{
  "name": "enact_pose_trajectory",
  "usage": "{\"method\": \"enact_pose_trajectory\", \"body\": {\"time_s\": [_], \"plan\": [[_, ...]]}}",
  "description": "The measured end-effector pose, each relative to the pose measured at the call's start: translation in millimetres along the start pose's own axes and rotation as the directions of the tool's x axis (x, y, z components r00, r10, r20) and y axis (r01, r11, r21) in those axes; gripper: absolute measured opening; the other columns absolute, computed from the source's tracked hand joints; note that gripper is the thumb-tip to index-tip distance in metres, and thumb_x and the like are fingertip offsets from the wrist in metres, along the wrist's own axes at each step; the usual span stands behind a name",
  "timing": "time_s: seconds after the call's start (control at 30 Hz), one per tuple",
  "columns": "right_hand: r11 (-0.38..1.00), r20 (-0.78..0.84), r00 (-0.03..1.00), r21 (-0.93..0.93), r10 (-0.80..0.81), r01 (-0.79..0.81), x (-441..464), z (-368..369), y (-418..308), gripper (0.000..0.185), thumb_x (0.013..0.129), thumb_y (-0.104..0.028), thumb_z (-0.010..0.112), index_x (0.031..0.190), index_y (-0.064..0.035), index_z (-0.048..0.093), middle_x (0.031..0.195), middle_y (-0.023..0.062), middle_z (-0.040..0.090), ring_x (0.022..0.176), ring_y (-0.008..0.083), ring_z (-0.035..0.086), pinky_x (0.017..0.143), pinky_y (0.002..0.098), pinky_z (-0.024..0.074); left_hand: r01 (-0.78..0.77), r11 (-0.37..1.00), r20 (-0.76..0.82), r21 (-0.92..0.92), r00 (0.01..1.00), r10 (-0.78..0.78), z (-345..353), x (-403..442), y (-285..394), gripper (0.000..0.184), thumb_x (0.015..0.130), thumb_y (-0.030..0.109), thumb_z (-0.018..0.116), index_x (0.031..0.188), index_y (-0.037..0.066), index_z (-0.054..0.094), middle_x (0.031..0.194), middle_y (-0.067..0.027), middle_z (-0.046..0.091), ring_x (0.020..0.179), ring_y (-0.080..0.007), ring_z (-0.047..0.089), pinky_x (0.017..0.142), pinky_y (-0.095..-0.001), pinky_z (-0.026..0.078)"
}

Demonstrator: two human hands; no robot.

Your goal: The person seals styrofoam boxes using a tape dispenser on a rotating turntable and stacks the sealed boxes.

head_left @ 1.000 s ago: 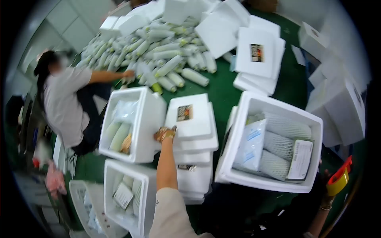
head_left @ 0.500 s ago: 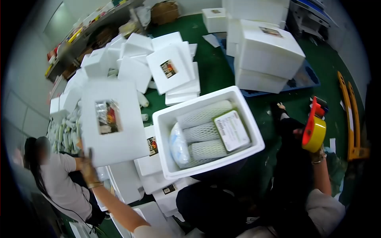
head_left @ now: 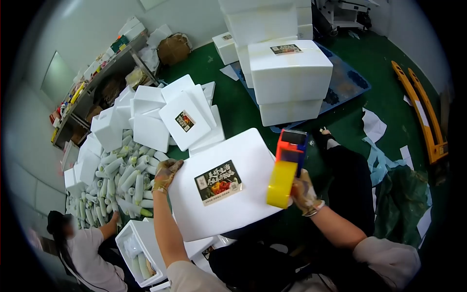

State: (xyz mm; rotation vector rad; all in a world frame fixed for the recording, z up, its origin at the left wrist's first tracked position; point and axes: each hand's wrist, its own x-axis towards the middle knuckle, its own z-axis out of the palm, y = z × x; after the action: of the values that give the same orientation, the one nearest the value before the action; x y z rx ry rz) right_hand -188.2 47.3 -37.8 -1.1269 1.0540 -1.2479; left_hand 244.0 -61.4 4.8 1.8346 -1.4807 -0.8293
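A white foam lid with a dark printed label lies in front of me and hides the foam box's contents. At its left edge, my gloved left hand grips the lid near the far left corner. My gloved right hand is closed around a tape dispenser, red and blue with a roll of yellow tape, held over the lid's right edge.
Stacked foam boxes stand on a blue pallet ahead. Loose foam lids and piled white-wrapped vegetables lie left. A co-worker sits beside an open foam box. Yellow forks rest at right.
The lid has moved right onto the box, covering the wrapped contents, with my left hand still on it. The tape dispenser has come left, from my right side to the lid's edge.
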Motion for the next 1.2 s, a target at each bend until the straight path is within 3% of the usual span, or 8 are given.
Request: {"method": "enact_pose_trajectory", "body": {"time_s": [0.1, 0.23, 0.33, 0.73, 0.87, 1.0, 1.07, 1.2], "plan": [[1.0, -0.146, 0.989, 0.014, -0.002, 0.004, 40, 33, -21, 0.03, 0.081, -0.006, 0.068, 0.108, 0.0026, 0.056, 0.094, 0.0077, 0.064, 0.086, 0.0157, 0.062, 0.075, 0.0272, 0.0518, -0.02, 0.851, -0.07, 0.524, 0.995, 0.066, 0, -27, 30, 0.033, 0.088, 0.027, 0.063, 0.099, -0.004, 0.065, 0.098, -0.0166, 0.066, 0.084, -0.0225, 0.06, 0.077, -0.0334, 0.047], [0.94, -0.044, 0.993, 0.33, 0.108, -0.087, 79, 38, -20, 0.032, 0.081, -0.01, 0.068, 0.109, 0.0002, 0.057, 0.093, 0.011, 0.064, 0.086, 0.0179, 0.063, 0.076, 0.0281, 0.0515, 0.301, 0.856, -0.126, 0.421, 0.954, -0.273, 4, -26, 23, 0.048, 0.088, 0.039, 0.059, 0.103, -0.006, 0.063, 0.112, -0.0202, 0.061, 0.094, -0.0288, 0.06, 0.084, -0.0336, 0.046], [0.945, -0.078, 0.996, -0.322, 0.038, -0.061, 86, 29, -25, 0.047, 0.076, -0.035, 0.071, 0.101, 0.0033, 0.061, 0.092, 0.0164, 0.066, 0.084, 0.0243, 0.064, 0.075, 0.0318, 0.0502, 0.372, 0.89, -0.277, 0.263, 0.913, -0.299, 5, -47, 4, 0.065, 0.083, 0.054, 0.059, 0.108, -0.007, 0.06, 0.093, -0.0199, 0.065, 0.089, -0.0298, 0.06, 0.082, -0.0346, 0.046], [0.83, -0.076, 0.983, -0.527, 0.168, -0.182, 145, 17, -21, 0.05, 0.073, -0.042, 0.068, 0.096, 0.0031, 0.065, 0.087, 0.02, 0.066, 0.081, 0.0294, 0.065, 0.067, 0.0355, 0.0502, 0.467, 0.822, -0.434, 0.326, 0.846, -0.308, 47, -115, 22, 0.05, 0.085, 0.044, 0.063, 0.086, -0.006, 0.065, 0.083, -0.0226, 0.064, 0.071, -0.0303, 0.057, 0.076, -0.0372, 0.047], [0.949, -0.009, 0.991, -0.289, 0.131, -0.128, 147, -18, -29, 0.043, 0.071, -0.038, 0.068, 0.09, 0.0013, 0.067, 0.085, 0.0176, 0.067, 0.078, 0.0274, 0.066, 0.066, 0.0357, 0.0502, 0.052, 0.442, -0.21, 0.896, 0.926, 0.315, 49, -120, 64, 0.028, 0.087, 0.027, 0.054, 0.1, 0.003, 0.062, 0.097, -0.0188, 0.063, 0.092, -0.0369, 0.058, 0.083, -0.0456, 0.046], [0.886, 0.03, 0.998, -0.458, -0.064, 0.07, 154, -97, -34, 0.035, 0.07, -0.033, 0.068, 0.084, -0.0008, 0.068, 0.075, 0.0155, 0.068, 0.07, 0.0292, 0.067, 0.067, 0.0371, 0.0519, -0.362, 0.544, -0.171, 0.757, 0.693, 0.7, 97, -65, 157, 0.034, 0.088, 0.032, 0.057, 0.104, 0.003, 0.062, 0.097, -0.0208, 0.064, 0.089, -0.0383, 0.061, 0.082, -0.0444, 0.047], [0.652, 0.021, 0.982, -0.751, 0.188, -0.108, 163, -117, -53, 0.039, 0.069, -0.03, 0.068, 0.093, 0.0003, 0.066, 0.081, 0.0203, 0.067, 0.076, 0.0324, 0.067, 0.069, 0.0372, 0.0523, 0.06, 0.818, -0.352, 0.572, 0.919, 0.179, 139, -47, 202, 0.05, 0.089, 0.049, 0.049, 0.111, 0.006, 0.063, 0.102, -0.0207, 0.065, 0.099, -0.0354, 0.062, 0.09, -0.0414, 0.047], [0.53, 0.203, 0.979, -0.832, 0.014, 0.164, 201, -127, -4, 0.052, 0.066, -0.023, 0.071, 0.11, -0.0008, 0.056, 0.089, 0.0225, 0.065, 0.085, 0.0347, 0.064, 0.073, 0.0373, 0.0507, 0.146, 0.704, -0.193, 0.696, 0.981, -0.012, 175, -15, 125, 0.069, 0.084, 0.067, 0.041, 0.108, 0.008, 0.067, 0.105, -0.0225, 0.063, 0.103, -0.0387, 0.058, 0.092, -0.0428, 0.044]]}}
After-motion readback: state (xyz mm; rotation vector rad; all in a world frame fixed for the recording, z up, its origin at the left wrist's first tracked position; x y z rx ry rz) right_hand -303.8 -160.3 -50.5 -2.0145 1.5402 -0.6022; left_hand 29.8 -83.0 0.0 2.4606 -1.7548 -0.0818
